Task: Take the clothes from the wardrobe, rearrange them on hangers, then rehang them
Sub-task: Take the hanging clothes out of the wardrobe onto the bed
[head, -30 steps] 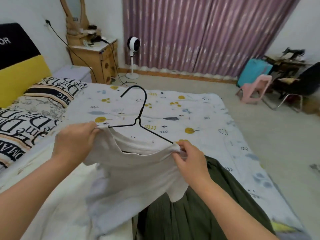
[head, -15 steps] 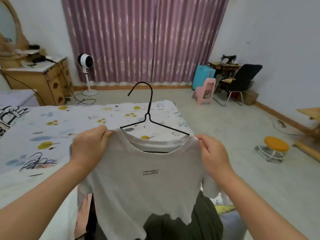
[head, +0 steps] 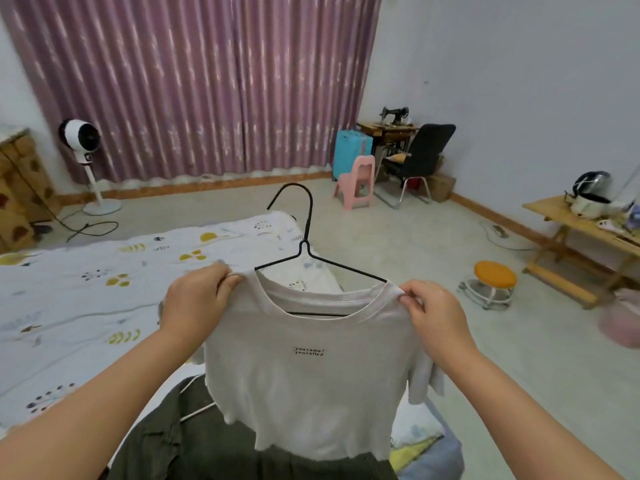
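A white T-shirt (head: 311,386) with small black print on the chest hangs in front of me on a black wire hanger (head: 306,244), whose hook rises above the collar. My left hand (head: 195,301) pinches the shirt's left shoulder and my right hand (head: 433,315) pinches the right shoulder, holding it upright in the air. Below it a dark green garment (head: 194,452) lies on the bed with a white hanger partly showing inside it.
The bed (head: 69,299) with a patterned white sheet fills the left. A standing fan (head: 81,138) and purple curtains are behind. To the right are a pink chair (head: 358,180), a black chair (head: 424,154), an orange stool (head: 495,275) and a wooden table (head: 585,233).
The shirt came up off the bed and now hangs upright on the hanger between both hands. My view has turned right, toward the room's far corner.
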Action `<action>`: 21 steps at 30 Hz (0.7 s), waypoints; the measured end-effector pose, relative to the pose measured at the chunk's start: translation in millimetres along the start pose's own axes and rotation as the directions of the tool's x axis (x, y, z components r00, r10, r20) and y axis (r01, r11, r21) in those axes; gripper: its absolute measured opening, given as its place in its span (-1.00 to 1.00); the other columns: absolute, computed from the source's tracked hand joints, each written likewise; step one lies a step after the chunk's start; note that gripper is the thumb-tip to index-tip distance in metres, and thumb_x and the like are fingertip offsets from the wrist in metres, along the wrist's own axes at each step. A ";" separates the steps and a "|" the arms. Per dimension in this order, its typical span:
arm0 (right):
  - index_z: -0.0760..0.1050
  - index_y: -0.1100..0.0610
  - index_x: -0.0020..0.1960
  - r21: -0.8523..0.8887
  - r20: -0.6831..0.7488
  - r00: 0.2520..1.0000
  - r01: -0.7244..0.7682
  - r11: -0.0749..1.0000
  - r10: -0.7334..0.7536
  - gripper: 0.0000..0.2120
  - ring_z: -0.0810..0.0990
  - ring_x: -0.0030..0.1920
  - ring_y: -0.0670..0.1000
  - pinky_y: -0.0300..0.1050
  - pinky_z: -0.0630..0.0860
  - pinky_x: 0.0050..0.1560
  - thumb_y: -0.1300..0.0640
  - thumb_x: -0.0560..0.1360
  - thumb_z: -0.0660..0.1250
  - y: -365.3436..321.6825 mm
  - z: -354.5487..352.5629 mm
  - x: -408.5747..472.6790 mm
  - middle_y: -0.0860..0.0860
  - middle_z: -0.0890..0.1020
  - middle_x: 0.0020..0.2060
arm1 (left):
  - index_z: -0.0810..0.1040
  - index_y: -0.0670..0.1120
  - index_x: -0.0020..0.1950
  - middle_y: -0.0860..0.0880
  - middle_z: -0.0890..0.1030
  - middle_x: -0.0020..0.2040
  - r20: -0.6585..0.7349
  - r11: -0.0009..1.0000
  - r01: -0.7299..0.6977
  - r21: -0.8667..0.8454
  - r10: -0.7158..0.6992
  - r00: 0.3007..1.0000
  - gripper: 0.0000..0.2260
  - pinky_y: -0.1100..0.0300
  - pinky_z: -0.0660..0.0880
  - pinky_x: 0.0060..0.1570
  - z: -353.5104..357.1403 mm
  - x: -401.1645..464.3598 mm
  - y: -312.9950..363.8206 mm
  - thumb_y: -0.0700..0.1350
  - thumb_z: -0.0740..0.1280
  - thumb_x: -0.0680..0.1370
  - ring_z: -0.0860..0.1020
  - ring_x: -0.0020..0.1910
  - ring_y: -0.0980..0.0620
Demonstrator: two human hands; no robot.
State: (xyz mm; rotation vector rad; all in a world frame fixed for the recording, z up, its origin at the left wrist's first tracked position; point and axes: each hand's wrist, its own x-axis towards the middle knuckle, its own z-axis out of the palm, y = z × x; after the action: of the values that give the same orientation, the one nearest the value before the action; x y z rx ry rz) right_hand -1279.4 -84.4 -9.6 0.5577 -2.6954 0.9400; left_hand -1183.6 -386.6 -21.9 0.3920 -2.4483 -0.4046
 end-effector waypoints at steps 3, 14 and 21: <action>0.59 0.18 -0.12 0.005 -0.009 1.000 0.007 1.000 -0.007 -0.89 0.50 -0.08 0.09 -0.15 0.23 -0.14 0.28 0.50 0.28 31.5 -5.9 19.3 0.07 0.61 -0.18 | 0.53 -0.19 -0.26 -0.11 0.55 -0.37 0.007 1.000 -0.019 0.005 0.019 1.000 -0.77 0.09 0.33 -0.32 25.6 16.0 21.4 -0.11 0.29 0.55 0.49 -0.33 -0.15; 0.56 0.18 -0.04 0.041 0.135 0.978 0.155 0.987 -0.160 -0.88 0.47 -0.03 0.07 -0.18 0.24 -0.11 0.25 0.53 0.25 170.7 -45.8 118.8 0.03 0.56 -0.14 | 0.55 -0.15 -0.25 -0.08 0.57 -0.34 -0.089 0.989 0.138 0.059 -0.133 0.987 -0.79 0.12 0.30 -0.31 119.2 39.6 133.6 -0.08 0.30 0.54 0.49 -0.29 -0.12; 0.54 0.20 -0.07 0.084 0.174 0.953 0.235 0.968 -0.246 -0.85 0.46 -0.05 0.09 -0.09 0.30 -0.08 0.33 0.52 0.20 209.6 -48.5 179.6 0.04 0.55 -0.17 | 0.56 -0.18 -0.24 -0.10 0.59 -0.31 -0.125 0.958 0.272 0.095 -0.260 0.958 -0.77 0.11 0.29 -0.29 150.8 50.5 174.6 -0.07 0.29 0.55 0.50 -0.26 -0.13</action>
State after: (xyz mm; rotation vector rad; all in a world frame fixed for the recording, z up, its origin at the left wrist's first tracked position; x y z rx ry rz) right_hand -1525.8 48.0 -26.6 1.0070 -2.6787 0.9488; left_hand -1347.0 -217.7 -44.4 0.7776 -2.3211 -0.3480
